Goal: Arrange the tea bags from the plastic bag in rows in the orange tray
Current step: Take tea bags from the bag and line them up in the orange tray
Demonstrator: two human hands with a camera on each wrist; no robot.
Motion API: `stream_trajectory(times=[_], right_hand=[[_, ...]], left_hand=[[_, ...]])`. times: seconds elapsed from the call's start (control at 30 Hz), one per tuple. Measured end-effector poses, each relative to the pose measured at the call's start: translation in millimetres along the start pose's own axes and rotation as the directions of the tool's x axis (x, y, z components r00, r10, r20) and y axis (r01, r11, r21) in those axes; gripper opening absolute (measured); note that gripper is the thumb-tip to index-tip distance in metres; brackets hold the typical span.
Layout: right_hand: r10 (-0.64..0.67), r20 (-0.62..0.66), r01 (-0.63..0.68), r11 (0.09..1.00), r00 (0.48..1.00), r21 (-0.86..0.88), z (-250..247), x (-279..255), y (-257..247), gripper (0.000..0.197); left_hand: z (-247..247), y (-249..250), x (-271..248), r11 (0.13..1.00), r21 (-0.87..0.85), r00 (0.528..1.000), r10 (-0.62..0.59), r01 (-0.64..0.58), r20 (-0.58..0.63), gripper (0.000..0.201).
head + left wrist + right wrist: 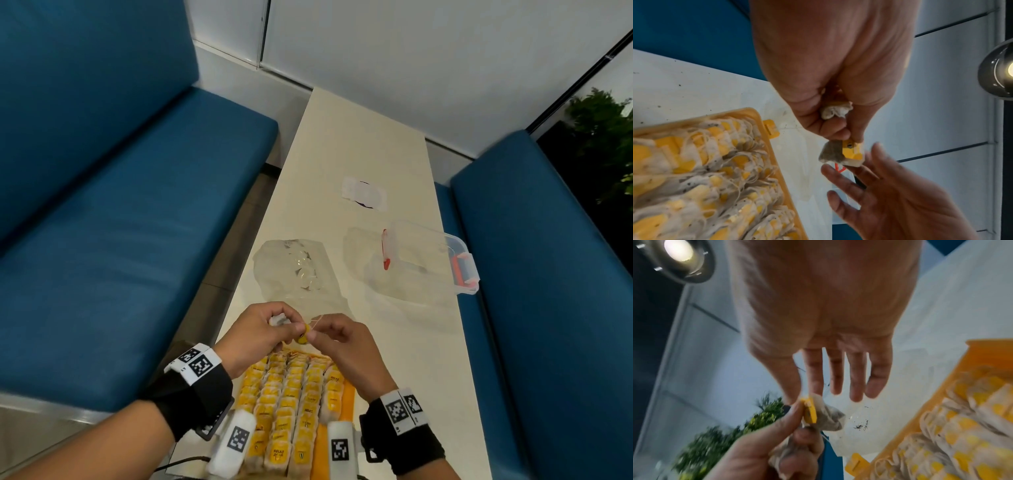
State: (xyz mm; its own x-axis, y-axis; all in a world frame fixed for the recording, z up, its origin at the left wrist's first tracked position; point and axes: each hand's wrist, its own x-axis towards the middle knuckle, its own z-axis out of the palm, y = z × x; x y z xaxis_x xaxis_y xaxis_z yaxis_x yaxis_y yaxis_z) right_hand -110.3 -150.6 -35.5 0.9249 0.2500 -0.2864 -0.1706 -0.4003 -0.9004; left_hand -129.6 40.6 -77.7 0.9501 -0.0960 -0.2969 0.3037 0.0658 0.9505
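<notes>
My left hand (830,68) pinches a yellow-tagged tea bag (840,154) above the orange tray (756,113); right hand (824,318) fingers straight, index and thumb at its string, grip unclear.

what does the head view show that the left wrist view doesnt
Only the head view shows the empty-looking plastic bag, the clear lidded box and the blue benches. Only the left wrist view shows a ceiling lamp and a second crumpled tea bag tucked in the left hand. Both show the orange tray filled with rows of tea bags, and the right hand meeting the left at a yellow-tagged tea bag.
</notes>
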Motion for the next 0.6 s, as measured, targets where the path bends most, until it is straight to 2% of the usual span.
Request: stream_trajectory(times=[0.03,0.1,0.17,0.3,0.33,0.4,0.43,0.5,0.6], right_hand=[[-0.054,-0.047,0.049,0.994,0.997,-0.102,1,0,-1,0.007],[-0.094,-0.093,0.07,0.97,0.991,-0.234,5,0,-3,0.012],[-0.101,-0.089,0.067,0.944,0.991,-0.323,4,0,-10,0.011],[-0.212,-0.1,0.131,0.845,0.972,-0.519,-13,1,-21,0.013],[-0.205,-0.067,0.122,0.781,0.976,-0.613,-18,2,-23,0.01],[-0.104,0.053,0.103,0.569,0.993,-0.816,-21,4,-23,0.009],[-0.052,0.075,0.091,0.546,0.996,-0.833,-23,4,-23,0.01],[-0.02,0.073,0.069,0.636,0.997,-0.768,-26,4,-27,0.007],[-0.028,0.099,0.087,0.75,0.995,-0.656,-25,2,-36,0.003]], left_hand=[[1,0,0,1.0,0.002,1.0,0.007,-0.007,-0.012,0.004],[3,0,0,1.0,0.012,1.0,0.019,-0.018,-0.023,0.005],[4,2,-1,0.999,0.023,0.999,0.029,-0.029,-0.024,0.005],[-3,1,-1,0.998,0.049,0.996,0.029,-0.025,-0.079,0.006],[-6,0,-1,0.998,0.053,0.995,0.029,-0.024,-0.09,0.007],[-11,-1,-1,0.998,0.064,0.995,0.015,-0.009,-0.101,0.009],[-12,-1,-2,0.997,0.08,0.996,0.013,-0.005,-0.092,0.01],[-10,2,-4,0.99,0.137,0.999,0.03,-0.024,-0.045,0.017],[-4,5,-5,0.964,0.255,0.995,0.058,-0.076,0.078,0.038]])
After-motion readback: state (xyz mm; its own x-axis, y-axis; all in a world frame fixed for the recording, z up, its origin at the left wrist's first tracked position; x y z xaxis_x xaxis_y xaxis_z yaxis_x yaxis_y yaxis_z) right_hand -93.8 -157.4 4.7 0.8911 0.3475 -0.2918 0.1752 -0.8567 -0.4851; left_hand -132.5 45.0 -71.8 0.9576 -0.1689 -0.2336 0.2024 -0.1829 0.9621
